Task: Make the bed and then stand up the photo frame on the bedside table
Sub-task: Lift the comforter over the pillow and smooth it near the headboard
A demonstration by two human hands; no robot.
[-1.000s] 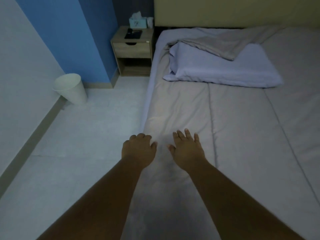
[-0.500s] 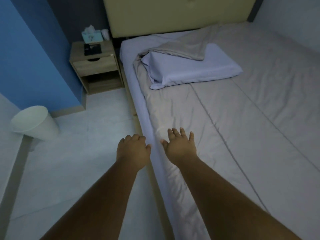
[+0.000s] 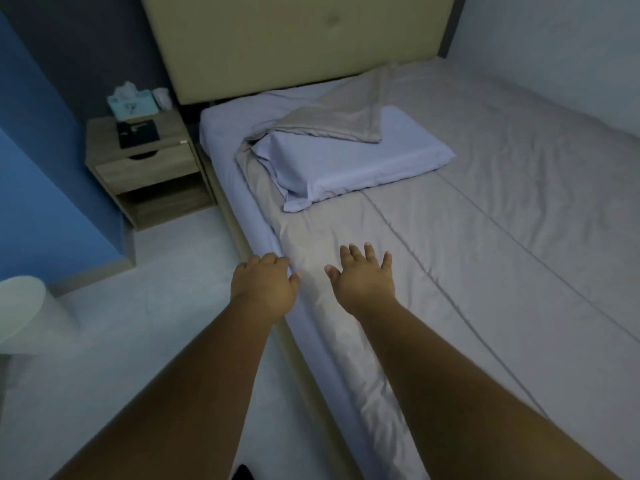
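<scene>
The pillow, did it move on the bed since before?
No. The pillow lies in the same spot under the folded blanket corner, near the headboard; only the camera turned.

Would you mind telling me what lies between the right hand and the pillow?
In the head view, only bare grey cover separates the right hand from the pillow.

Head view, looking forward and down, close over bed (image 3: 485, 237) edge

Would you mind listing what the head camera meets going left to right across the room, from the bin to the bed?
White bin → bedside table with the dark photo frame lying flat → lilac pillow → grey blanket.
</scene>
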